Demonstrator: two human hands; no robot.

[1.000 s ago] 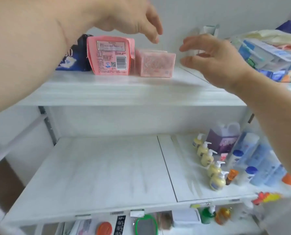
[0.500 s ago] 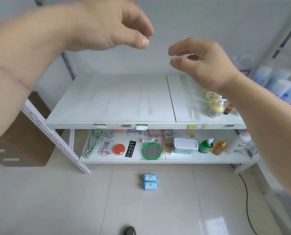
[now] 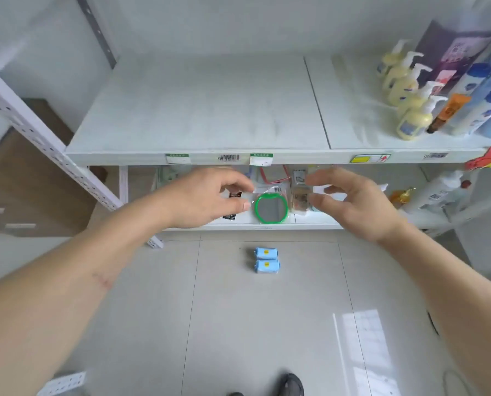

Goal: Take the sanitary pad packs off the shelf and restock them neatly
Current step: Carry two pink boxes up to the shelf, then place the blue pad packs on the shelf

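Observation:
Two small blue packs (image 3: pixel 266 260) lie side by side on the grey floor tiles below the shelving. My left hand (image 3: pixel 207 197) and my right hand (image 3: pixel 355 202) hover in the air above them, in front of the bottom shelf, fingers loosely curled toward each other and holding nothing. The white middle shelf (image 3: pixel 204 110) is bare on its left part. The pink packs and the top shelf are out of view.
Yellow pump bottles (image 3: pixel 410 95) and blue bottles (image 3: pixel 484 110) stand on the middle shelf's right side. A green-rimmed mirror (image 3: pixel 271 208) and small goods lie on the bottom shelf. A white upright post (image 3: pixel 38 138) stands at the left. My shoe (image 3: pixel 293 385) shows at the bottom.
The view has swung down from the top shelf with the pink packs to the floor. Both hands have dropped lower, still holding nothing.

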